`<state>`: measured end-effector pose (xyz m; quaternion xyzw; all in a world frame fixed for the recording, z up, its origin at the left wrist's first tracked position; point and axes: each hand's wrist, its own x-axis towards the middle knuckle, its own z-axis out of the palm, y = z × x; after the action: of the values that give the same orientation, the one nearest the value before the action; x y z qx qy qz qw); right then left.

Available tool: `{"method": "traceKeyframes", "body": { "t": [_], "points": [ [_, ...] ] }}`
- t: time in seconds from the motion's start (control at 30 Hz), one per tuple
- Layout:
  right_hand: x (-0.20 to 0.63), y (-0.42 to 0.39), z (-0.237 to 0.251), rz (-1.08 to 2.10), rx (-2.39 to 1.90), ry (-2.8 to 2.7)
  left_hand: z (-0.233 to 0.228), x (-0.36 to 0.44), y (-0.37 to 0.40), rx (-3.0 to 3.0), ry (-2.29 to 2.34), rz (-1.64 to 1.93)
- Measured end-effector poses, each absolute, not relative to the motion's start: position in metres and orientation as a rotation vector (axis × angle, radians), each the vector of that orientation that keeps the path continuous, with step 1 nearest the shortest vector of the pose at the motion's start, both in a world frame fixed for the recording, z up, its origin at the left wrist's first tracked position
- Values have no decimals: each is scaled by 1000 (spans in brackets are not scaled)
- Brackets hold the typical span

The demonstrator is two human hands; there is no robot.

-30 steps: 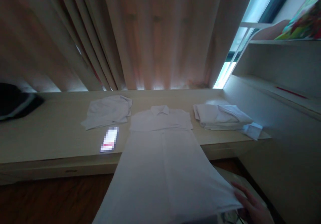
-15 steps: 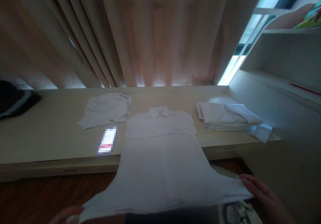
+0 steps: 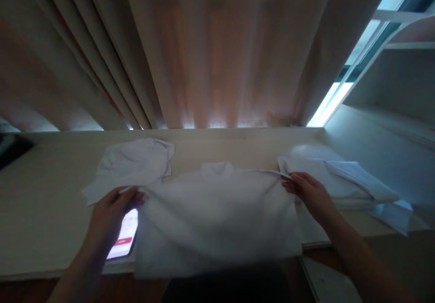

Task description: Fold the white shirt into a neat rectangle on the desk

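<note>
A white collared shirt (image 3: 217,221) is stretched between my two hands, its hem raised and folded up toward the collar (image 3: 216,170). My left hand (image 3: 118,203) pinches one corner of the cloth, above a lit phone (image 3: 124,235) on the tabletop. On the other side, my right hand (image 3: 304,189) grips the opposite corner, close to a folded white stack of cloth (image 3: 340,180). The lower fold of the shirt hangs over the front edge, slightly blurred.
A crumpled white garment (image 3: 132,162) lies on the pale tabletop (image 3: 41,212) at left. A dark object (image 3: 13,149) sits at the far left. Curtains (image 3: 210,58) hang behind, and a white shelf unit (image 3: 390,108) stands on the right.
Both hands have moved up and inward from near the bottom of the view, carrying the shirt's hem toward the collar. The shirt now looks folded over. The view has shifted slightly.
</note>
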<state>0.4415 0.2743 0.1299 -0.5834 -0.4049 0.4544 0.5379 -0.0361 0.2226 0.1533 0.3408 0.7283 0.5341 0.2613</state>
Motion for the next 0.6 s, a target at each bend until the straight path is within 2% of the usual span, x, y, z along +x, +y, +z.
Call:
{"method": "traceKeyframes", "body": {
  "t": [0.1,0.2,0.3,0.43,0.5,0.6],
  "points": [
    [425,340,111,1016,-1418,-998,123,-39,292,949,1941,1432],
    [407,377,72,806,-1592,-1152,80,-28,330,1235,2115,1195],
    [390,373,20,550,-1734,-1596,24,1,328,1831,2151,761],
    [372,346,-33,254,-1712,-2207,-34,36,304,2131,2106,322],
    [367,340,-42,146,-1735,-2327,-45,41,300,2227,2149,182],
    [366,338,-37,54,-1759,-2373,-42,38,300,2255,2180,158]
  ]
}}
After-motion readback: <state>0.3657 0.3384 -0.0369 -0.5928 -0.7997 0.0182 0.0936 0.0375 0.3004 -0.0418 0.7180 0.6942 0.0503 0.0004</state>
